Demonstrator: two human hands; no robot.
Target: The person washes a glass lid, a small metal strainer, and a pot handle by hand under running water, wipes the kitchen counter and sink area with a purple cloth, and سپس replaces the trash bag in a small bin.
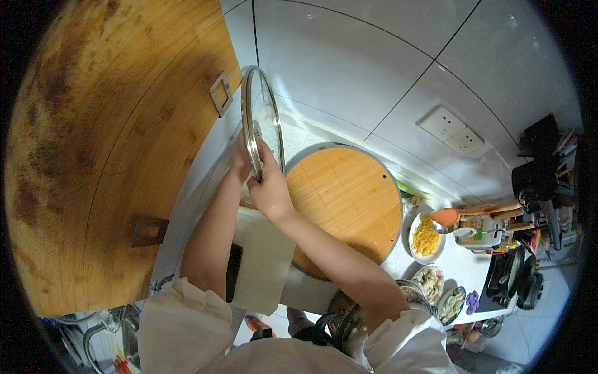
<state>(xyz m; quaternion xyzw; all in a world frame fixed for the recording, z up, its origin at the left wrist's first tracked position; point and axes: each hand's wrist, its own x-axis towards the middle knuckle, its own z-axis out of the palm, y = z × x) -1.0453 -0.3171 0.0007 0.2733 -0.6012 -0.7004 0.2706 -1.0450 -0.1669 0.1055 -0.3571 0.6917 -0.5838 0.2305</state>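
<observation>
A round glass pot lid with a metal rim (265, 105) stands nearly upright in front of me, close to the tiled wall. My right hand (272, 189) grips its lower edge, thumb up against the glass. My left hand (240, 159) is on the lid's far left side, its fingers partly hidden behind the rim. To the right of the lid, a round wooden board with a grey rim (348, 196) lies on the white counter, partly under my right forearm. Below my hands is a pale rectangular board or panel (261, 252).
A wooden cabinet panel (117, 140) with metal handles hangs at left. On the right are a plate of yellow shreds (426, 237), dumpling-like pieces in a bowl (428, 280) and on a plate (452, 306), and a black stove (495, 285). Metal pots (350, 327) stand near my right elbow.
</observation>
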